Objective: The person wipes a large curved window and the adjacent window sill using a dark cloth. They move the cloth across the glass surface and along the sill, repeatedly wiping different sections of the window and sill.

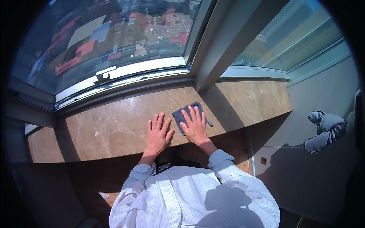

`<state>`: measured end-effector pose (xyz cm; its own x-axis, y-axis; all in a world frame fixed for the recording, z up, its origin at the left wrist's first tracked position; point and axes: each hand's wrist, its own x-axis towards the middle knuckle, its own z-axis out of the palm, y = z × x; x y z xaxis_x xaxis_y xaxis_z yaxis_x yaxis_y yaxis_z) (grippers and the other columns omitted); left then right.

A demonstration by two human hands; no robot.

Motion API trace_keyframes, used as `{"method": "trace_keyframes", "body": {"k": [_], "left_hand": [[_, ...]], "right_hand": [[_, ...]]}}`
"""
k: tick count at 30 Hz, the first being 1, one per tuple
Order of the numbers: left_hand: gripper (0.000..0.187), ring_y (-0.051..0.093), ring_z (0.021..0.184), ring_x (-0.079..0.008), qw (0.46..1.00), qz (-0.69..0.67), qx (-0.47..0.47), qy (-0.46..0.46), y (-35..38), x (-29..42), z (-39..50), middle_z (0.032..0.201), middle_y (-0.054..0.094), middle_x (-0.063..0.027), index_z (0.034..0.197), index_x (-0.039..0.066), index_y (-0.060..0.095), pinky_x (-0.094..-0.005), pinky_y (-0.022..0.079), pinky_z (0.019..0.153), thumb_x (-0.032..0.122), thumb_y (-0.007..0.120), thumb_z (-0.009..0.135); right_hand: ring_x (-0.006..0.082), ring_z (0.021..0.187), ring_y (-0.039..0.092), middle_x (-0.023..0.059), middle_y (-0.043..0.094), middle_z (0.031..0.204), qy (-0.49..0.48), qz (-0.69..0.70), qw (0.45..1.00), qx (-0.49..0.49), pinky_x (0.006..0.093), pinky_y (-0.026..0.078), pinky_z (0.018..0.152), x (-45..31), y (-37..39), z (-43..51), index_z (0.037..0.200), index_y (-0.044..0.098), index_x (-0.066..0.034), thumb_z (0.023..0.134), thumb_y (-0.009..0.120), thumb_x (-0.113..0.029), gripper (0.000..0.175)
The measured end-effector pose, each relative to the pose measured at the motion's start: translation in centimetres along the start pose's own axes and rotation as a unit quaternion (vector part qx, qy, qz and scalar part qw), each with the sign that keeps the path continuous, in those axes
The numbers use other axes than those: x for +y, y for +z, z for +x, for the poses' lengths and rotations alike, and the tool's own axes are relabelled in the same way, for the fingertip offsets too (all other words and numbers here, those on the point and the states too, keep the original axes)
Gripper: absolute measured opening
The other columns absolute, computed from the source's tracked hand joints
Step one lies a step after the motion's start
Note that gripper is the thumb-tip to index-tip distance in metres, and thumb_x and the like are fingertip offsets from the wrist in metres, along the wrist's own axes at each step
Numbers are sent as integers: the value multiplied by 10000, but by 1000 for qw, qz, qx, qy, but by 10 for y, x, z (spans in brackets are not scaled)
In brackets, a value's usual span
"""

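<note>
A folded dark blue-grey cloth [179,116] lies on the tan marble-look windowsill [117,125]. My right hand [195,126] rests flat on top of it, fingers spread and pointing at the window. Part of the cloth shows past the fingers on both sides, and a small loop sticks out to the right. To the left, my left hand [157,132] lies palm down at the sill's front edge, holding nothing, its fingers apart. A small white scrap or mark [96,133] is on the sill further left.
Behind the sill runs a sliding window frame [148,65] with a latch [102,77]. A thick grey mullion [228,42] comes down to the sill. Bunched grey fabric [328,128] hangs at the right wall, above a socket [263,160]. Crumpled white paper [104,195] lies below left.
</note>
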<state>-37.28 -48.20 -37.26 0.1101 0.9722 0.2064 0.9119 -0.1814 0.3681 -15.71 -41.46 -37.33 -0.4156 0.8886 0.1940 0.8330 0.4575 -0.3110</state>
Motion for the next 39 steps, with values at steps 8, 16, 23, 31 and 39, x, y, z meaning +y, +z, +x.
{"method": "trace_keyframes", "body": {"k": [8, 16, 23, 31, 39], "left_hand": [[612, 313, 1590, -401, 999, -24, 18, -19, 6, -9, 5, 1714, 368, -170, 1527, 160, 586, -646, 238, 1251, 432, 701, 991], [612, 312, 1591, -408, 999, -10, 21, -29, -1, -7, 9, 1719, 356, -186, 1537, 152, 576, -634, 238, 1258, 416, 695, 997], [604, 314, 1591, -404, 999, -8, 30, -32, 1, -9, 6, 1715, 363, -184, 1523, 144, 591, -637, 240, 1254, 411, 701, 992], [598, 320, 1590, -398, 999, -13, 41, -21, 2, -10, 9, 1706, 379, -190, 1508, 143, 610, -631, 236, 1257, 422, 702, 987], [592, 338, 1577, -401, 998, -14, 42, -32, -1, -9, 7, 1690, 395, -192, 1496, 144, 610, -633, 250, 1247, 422, 703, 982]], "right_hand": [[445, 1575, 310, 206, 376, 1685, 18, 11, 1000, -9, 659, 252, 1250, -2, 20, 83, 1624, 438, -140, 1052, 612, -437, 667], [463, 1589, 270, 255, 341, 1690, 21, -13, 1000, 7, 636, 248, 1265, 6, 29, 101, 1609, 438, -73, 1055, 604, -456, 693], [477, 1587, 262, 260, 325, 1698, 58, -8, 998, 4, 639, 236, 1266, 5, 34, 110, 1614, 441, -72, 1060, 587, -468, 697], [459, 1580, 288, 234, 349, 1690, 47, -36, 998, -3, 646, 244, 1259, 4, 28, 125, 1627, 439, -116, 1045, 605, -477, 705], [448, 1605, 233, 212, 308, 1727, 56, -30, 996, -54, 641, 191, 1278, 9, 18, 84, 1653, 408, -141, 1050, 600, -477, 717]]}}
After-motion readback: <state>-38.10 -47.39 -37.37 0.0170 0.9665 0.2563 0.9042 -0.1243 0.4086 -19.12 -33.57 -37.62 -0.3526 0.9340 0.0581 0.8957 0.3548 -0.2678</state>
